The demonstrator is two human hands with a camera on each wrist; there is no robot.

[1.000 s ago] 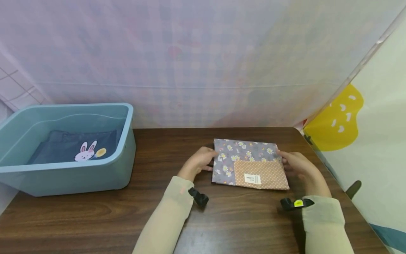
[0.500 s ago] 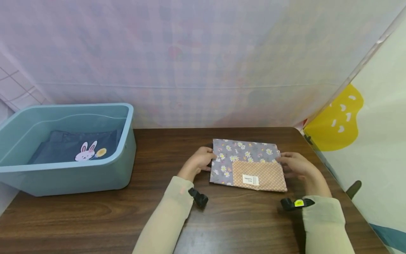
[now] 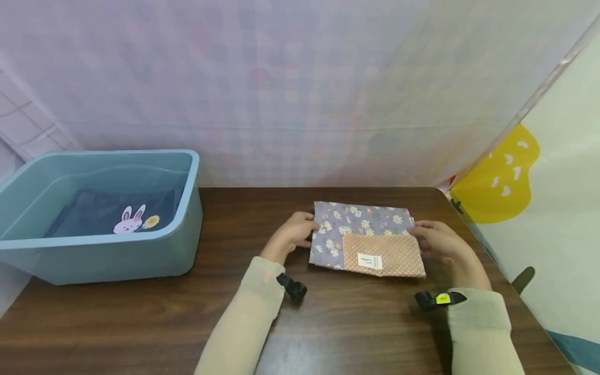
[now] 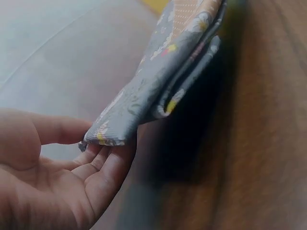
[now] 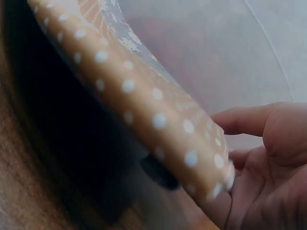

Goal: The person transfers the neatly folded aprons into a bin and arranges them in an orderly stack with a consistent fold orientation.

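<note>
A folded cloth (image 3: pixel 367 242) is at the far right part of the bench (image 3: pixel 140 317), held just off the surface between two hands. It is grey with a daisy print, and an orange panel with white dots covers its near right portion. A small white label (image 3: pixel 370 261) is sewn on that panel; its print is too small to read.

The left hand (image 3: pixel 291 237) holds the cloth's left edge, thumb on top and fingers (image 4: pixel 103 165) beneath; the left wrist view shows the folded layers resting on loosely curled fingers. The right hand (image 3: pixel 440 242) holds the right edge in the same manner; the right wrist view shows the dotted fold (image 5: pixel 144 103) lying across the fingers (image 5: pixel 240 165), thumb above. Both hands grip the cloth.

A blue plastic tub (image 3: pixel 105 260) stands at the far left corner of the bench, well apart from the cloth. Inside lies a dark folded garment (image 3: pixel 94 213) bearing a white rabbit patch (image 3: pixel 128 220) and a small yellow motif beside it. No wording is legible there.

Each beige sleeve carries a black wrist clip; the right clip (image 3: pixel 439 299) bears a yellow sticker, unreadable.
</note>
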